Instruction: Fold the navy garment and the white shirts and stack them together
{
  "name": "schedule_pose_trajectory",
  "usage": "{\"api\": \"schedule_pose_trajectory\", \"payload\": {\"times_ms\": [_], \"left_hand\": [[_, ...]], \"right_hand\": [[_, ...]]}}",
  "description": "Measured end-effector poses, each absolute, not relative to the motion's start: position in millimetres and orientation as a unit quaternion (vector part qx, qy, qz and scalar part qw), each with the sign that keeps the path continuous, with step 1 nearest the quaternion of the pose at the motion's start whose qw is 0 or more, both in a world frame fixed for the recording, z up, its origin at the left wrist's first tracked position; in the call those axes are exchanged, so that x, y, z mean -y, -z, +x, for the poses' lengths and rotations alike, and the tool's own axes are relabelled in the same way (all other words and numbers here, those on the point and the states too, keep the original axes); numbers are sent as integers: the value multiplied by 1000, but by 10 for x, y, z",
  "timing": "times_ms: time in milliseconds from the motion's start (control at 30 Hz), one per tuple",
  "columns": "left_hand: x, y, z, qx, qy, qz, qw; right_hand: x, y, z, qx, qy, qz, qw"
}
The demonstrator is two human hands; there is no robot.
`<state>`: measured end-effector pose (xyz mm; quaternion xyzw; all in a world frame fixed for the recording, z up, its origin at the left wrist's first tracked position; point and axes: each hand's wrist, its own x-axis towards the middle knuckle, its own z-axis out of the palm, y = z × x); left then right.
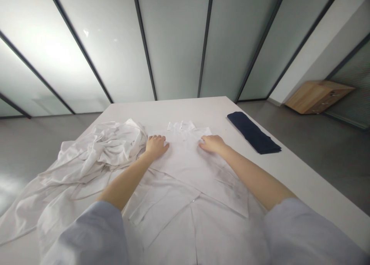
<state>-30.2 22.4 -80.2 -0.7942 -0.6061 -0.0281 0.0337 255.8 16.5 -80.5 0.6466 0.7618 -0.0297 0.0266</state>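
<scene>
A white collared shirt point(185, 168) lies flat on the white table point(303, 176) in front of me, collar at the far end, sides folded in. My left hand point(156, 146) presses on its left shoulder area with fingers curled down against the cloth. On the right shoulder area, my right hand point(212, 144) rests palm down with fingers bent and flat on the fabric. Neither hand grips anything that I can see.
A crumpled heap of white garments point(95, 153) lies at the left of the table. A folded dark navy cloth point(254, 133) sits at the far right. Frosted glass walls stand behind; a wooden cabinet point(318, 96) is on the floor at the right.
</scene>
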Motion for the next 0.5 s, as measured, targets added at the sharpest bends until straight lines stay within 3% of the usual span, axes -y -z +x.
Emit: {"api": "schedule_pose_trajectory", "payload": {"times_ms": [200, 367, 500], "left_hand": [[-788, 740, -89, 682, 122, -716, -84], [-1022, 825, 11, 692, 103, -712, -61], [-1184, 872, 13, 715, 52, -689, -111]], "right_hand": [[-704, 733, 2431, -700, 53, 708, -76], [-982, 853, 2385, -690, 69, 718, -51], [-1127, 930, 2372, -690, 103, 715, -53]]}}
